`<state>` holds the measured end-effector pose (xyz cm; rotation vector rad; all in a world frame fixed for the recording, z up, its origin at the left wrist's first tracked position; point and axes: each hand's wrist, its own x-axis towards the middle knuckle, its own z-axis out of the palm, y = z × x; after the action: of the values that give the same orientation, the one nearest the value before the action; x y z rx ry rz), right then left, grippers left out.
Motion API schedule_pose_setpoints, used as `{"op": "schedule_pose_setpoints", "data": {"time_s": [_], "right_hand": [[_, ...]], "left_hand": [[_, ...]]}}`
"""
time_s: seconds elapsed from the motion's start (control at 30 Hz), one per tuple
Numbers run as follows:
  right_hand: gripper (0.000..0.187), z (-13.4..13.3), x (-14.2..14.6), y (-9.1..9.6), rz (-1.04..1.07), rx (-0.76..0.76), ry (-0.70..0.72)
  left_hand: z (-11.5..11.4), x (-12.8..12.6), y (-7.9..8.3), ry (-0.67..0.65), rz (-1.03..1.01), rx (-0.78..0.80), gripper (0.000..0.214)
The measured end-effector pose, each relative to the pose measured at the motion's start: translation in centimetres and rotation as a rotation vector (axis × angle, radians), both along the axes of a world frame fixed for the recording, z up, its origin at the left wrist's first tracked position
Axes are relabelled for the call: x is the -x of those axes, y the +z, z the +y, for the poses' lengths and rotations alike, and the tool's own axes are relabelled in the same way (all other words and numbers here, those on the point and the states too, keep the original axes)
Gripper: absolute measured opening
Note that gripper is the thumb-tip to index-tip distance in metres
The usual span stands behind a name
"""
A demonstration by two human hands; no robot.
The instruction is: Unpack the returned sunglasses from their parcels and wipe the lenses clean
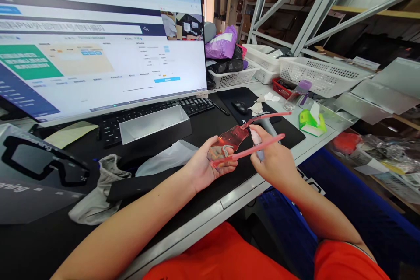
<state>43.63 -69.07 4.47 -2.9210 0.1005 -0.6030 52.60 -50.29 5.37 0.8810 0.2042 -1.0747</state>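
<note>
Fingers of my left hand (210,162) are closed on a pair of red-tinted sunglasses (234,136), whose pink temples point right and stand unfolded. My right hand (274,153) grips a small spray bottle (257,140) with a pinkish top, its forefinger at the nozzle, close to the lenses. Beneath the hands lies a black desk mat. Left of them rest a white plastic sheet (167,157), an open grey box part (155,124) and a pale cloth glove (105,188). A grey handled device (269,124) lies partly hidden behind the right hand.
A large monitor (108,48) and keyboard (197,104) stand at the back left. A mouse (240,106) sits behind the hands. White baskets (321,74), a red basket (281,87) and a green tissue pack (311,122) line the right. A goggles box (39,170) occupies the left.
</note>
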Motion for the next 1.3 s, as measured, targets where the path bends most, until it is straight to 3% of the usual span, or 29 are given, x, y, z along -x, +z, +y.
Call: {"op": "schedule_pose_setpoints", "data": {"time_s": [0.27, 0.6, 0.83, 1.0, 1.13, 1.23, 1.3], "right_hand": [[0.065, 0.2, 1.3, -1.0, 0.032, -0.044, 0.069], [0.066, 2.1, 2.8, -1.6, 0.047, -0.186, 0.314], [0.052, 2.2, 2.7, -2.7, -0.151, -0.297, 0.253], [0.063, 1.6, 2.3, -3.5, -0.127, -0.314, 0.24], [0.073, -1.2, 2.8, -3.5, -0.087, -0.495, 0.105], [0.08, -6.1, 2.6, -3.2, -0.234, -0.687, -0.05], [0.08, -10.5, 1.5, -2.9, -0.332, -0.727, -0.159]], "left_hand": [[-0.3, -0.2, -0.5, 0.014, -0.06, -0.007, 0.056], [-0.9, -0.6, -1.6, -0.03, -0.12, 0.076, 0.063], [-1.0, -0.6, -2.1, -0.017, -0.147, 0.031, 0.057], [-1.1, -0.4, -1.9, -0.016, -0.144, 0.027, 0.055], [-0.9, -0.6, -1.4, 0.054, -0.197, -0.066, 0.052], [-0.8, -0.9, -1.4, 0.119, -0.297, -0.098, 0.047], [-0.7, -1.0, -1.4, 0.157, -0.398, -0.11, 0.04]]}}
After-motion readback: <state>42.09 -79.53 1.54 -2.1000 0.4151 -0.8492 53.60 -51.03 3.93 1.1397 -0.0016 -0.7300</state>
